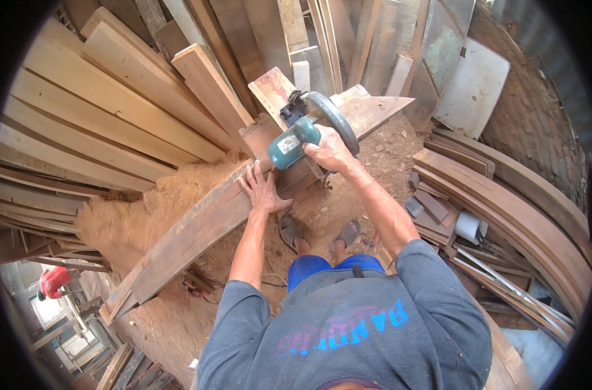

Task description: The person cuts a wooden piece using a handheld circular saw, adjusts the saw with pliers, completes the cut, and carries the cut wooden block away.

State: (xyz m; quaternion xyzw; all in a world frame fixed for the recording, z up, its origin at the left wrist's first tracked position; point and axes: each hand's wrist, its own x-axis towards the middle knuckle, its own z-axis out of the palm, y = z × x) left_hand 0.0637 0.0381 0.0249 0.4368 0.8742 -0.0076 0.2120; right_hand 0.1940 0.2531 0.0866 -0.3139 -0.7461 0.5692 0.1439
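Observation:
A teal circular saw (287,149) with a grey blade guard rests over a long wooden plank (195,221). My right hand (331,151) is wrapped round the saw's handle. To the left of the saw, my left hand (263,190) lies on the plank with its fingers spread, the fingertips close to the saw's motor end. The plank runs from the lower left up to the saw, and a pointed piece of wood (380,112) extends beyond it on the far right. The saw's blade and any cut line are hidden from here.
Many boards (107,107) lean at the left and back. Sawdust (140,214) is heaped beside the plank. Stacked planks (497,195) and a white cylindrical container (470,227) stand at right. A person in red (54,282) is far off at lower left.

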